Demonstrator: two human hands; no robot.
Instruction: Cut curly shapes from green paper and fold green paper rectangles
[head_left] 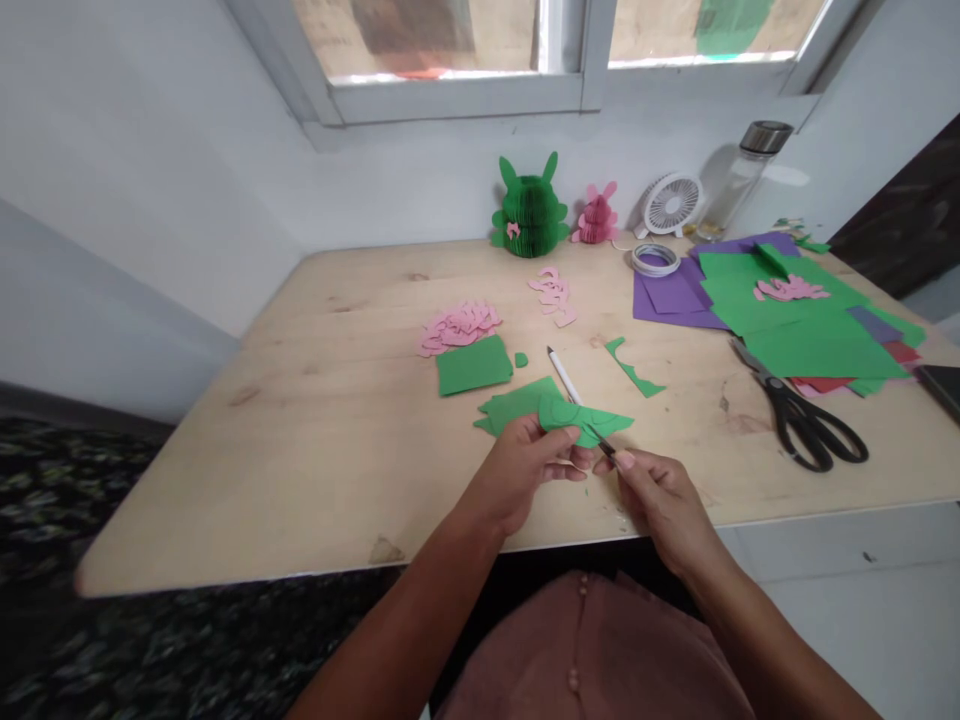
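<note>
My left hand [529, 465] pinches a green paper piece [562, 412] with curved outlines drawn on it, held just above the table. In my right hand [660, 490] is a small pair of scissors [603, 444]; its blades meet the lower edge of that paper, and the fingers hide most of its handles. Beneath and behind the held piece lie more green sheets [506, 405] and a white pen [564, 375]. A stack of green paper rectangles [474, 366] sits beyond my left hand, with a small green scrap [521, 360] beside it.
Pink paper cutouts [461, 328] lie in piles. Large black-handled scissors [806, 415] rest at right, near green sheets [810, 335] and purple sheets [675, 295]. A tape roll [655, 261], white fan [673, 205], glass bottle [739, 190] and green paper figure [531, 215] stand along the back.
</note>
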